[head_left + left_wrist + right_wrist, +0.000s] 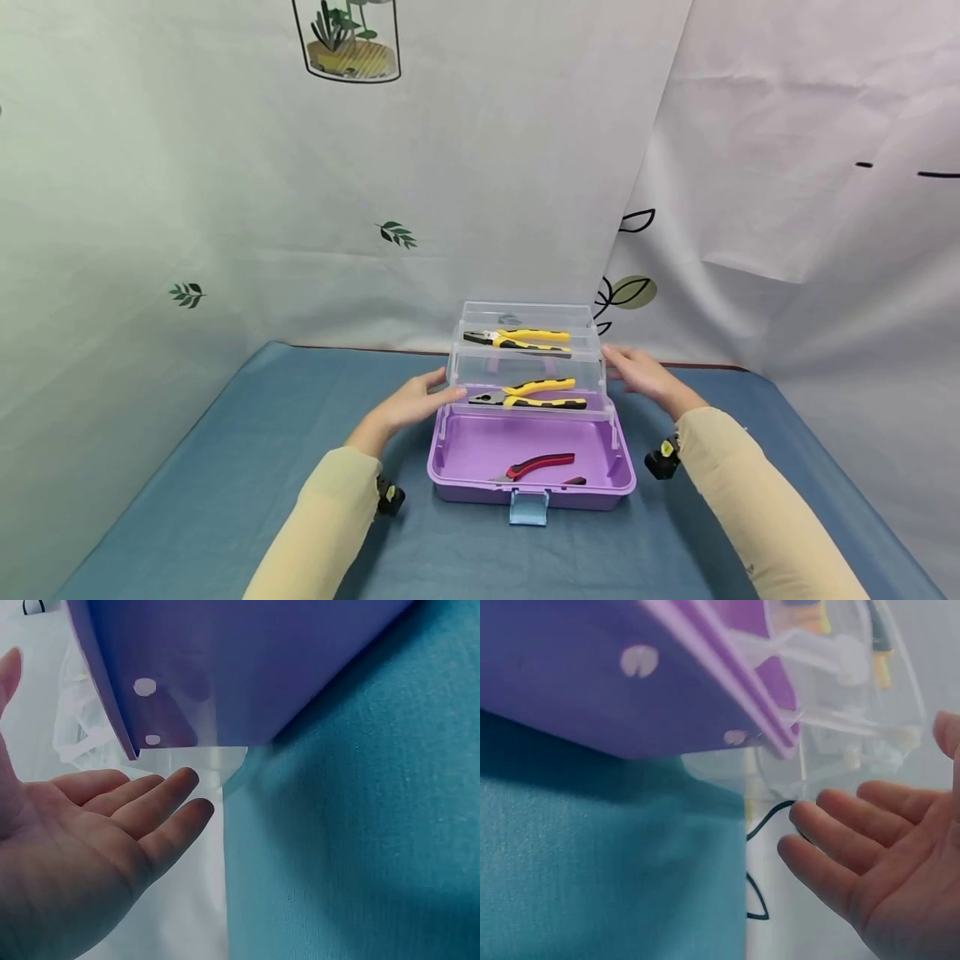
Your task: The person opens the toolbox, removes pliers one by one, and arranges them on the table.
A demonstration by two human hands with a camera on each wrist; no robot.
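Note:
A purple toolbox (480, 442) stands unfolded, with two clear tiered trays (588, 367) raised over its back half. Yellow-and-black combination pliers (534, 335) lie in the upper tray, and a second yellow-and-black pair of pliers (551, 403) in the lower one. Down in the purple base are red-and-black pliers (542, 463), partly hidden by the front wall. At the trays' left side is my left hand (411, 406), its thumb by the lower tray's edge. My right hand (640, 375) is at their right side. Both wrist views show extended fingers, holding nothing.
A light blue latch (529, 507) hangs from the toolbox front. Blue cloth (300, 450) covers the table, and a pale printed curtain (480, 167) rises behind it. White hinge arms (825, 652) link the trays to the base.

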